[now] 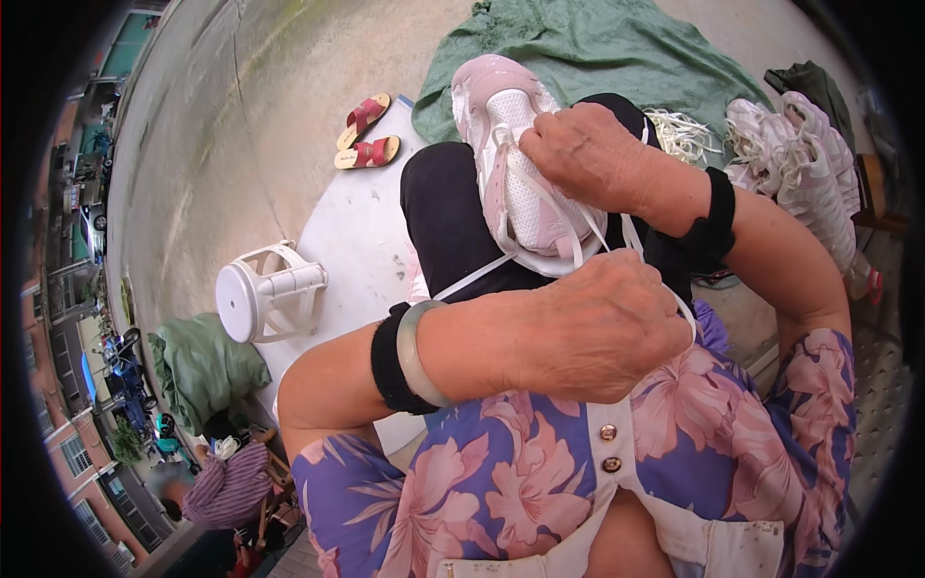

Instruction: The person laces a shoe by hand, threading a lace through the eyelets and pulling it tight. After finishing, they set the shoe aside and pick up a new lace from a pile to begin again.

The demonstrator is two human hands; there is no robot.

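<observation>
A pale pink sneaker with white mesh rests on my lap, over black trousers, its toe pointing away from me. My right hand lies on its upper, fingers pinching a white lace by the eyelets. My left hand, closer to my body, is closed on the lace's loose ends, which run taut from the shoe. A pale green bangle and a black wrist cuff sit on my left wrist, and a black cuff on my right.
A heap of similar pale sneakers lies at the right, beside a bundle of white laces. Green cloth is spread beyond. Red sandals, a tipped white plastic stool, a green sack and a person in stripes are at the left.
</observation>
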